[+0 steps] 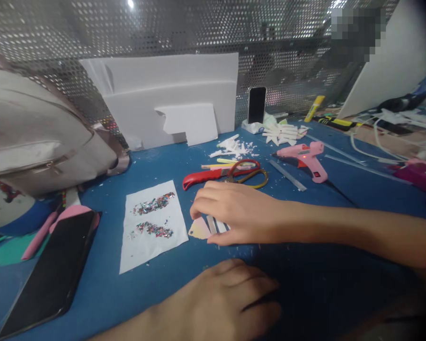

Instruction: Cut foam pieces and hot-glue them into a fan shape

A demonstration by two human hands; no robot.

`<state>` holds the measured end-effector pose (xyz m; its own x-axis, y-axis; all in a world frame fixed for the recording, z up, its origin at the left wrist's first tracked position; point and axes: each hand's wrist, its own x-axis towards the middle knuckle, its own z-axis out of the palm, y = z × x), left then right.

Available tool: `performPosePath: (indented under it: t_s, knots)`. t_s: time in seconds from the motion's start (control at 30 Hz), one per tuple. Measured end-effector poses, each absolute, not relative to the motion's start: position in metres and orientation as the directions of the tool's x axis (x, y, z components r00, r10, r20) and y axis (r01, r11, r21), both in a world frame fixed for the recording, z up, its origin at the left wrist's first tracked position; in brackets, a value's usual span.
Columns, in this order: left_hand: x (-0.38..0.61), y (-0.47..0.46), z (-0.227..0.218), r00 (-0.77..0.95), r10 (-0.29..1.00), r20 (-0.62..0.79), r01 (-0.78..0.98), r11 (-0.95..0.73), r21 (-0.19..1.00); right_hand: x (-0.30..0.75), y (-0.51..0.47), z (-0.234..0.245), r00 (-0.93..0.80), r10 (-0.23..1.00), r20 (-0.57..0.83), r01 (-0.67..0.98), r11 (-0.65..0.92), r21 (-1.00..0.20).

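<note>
My right hand (243, 208) reaches in from the right, its thumb and index finger bent round a small pale yellow and pink tag (199, 228) with a hole at its left end. Whitish strips (220, 226) show in the gap of this hand; its other fingertips are hidden. Low in the view, my left hand (234, 296) is palm down and slightly blurred. Its fingers curl loosely, with a gap by the thumb and nothing visible in them. Left of the tag lies white paper (137, 253) with two lines of multicoloured glitter (156, 203).
Behind my right hand lie scissors (259, 180) and a red-handled cutter (203, 178). A pink glue gun (307, 156) lies to the right with a clear stick (287, 175). White scraps (236, 148) and a phone (256, 105) are farther back. A black tablet-like slab (49, 279) is at left.
</note>
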<state>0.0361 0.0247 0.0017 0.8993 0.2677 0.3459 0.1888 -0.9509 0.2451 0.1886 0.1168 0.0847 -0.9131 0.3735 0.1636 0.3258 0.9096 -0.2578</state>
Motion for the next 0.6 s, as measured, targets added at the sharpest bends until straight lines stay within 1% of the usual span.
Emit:
performPosePath:
  t_s: [0.13, 0.23, 0.33, 0.6]
  knots:
    - [0.037, 0.026, 0.003, 0.888, 0.265, 0.376, 0.194, -0.957, 0.216, 0.193, 0.114, 0.092, -0.922, 0.323, 0.211, 0.270, 0.931, -0.247]
    - [0.039, 0.026, 0.004, 0.881, 0.264, 0.392, 0.193, -0.958, 0.211, 0.194, 0.109, 0.095, -0.911, 0.339, 0.236, 0.270, 0.921, -0.281]
    - [0.040, 0.025, 0.003, 0.870, 0.268, 0.414, 0.197, -0.959, 0.205, 0.193, 0.105, 0.098, -0.904, 0.358, 0.234, 0.280, 0.909, -0.310]
    - [0.040, 0.027, 0.006, 0.874, 0.266, 0.408, 0.197, -0.959, 0.203, 0.193, 0.107, 0.099, -0.902, 0.373, 0.219, 0.289, 0.896, -0.337]
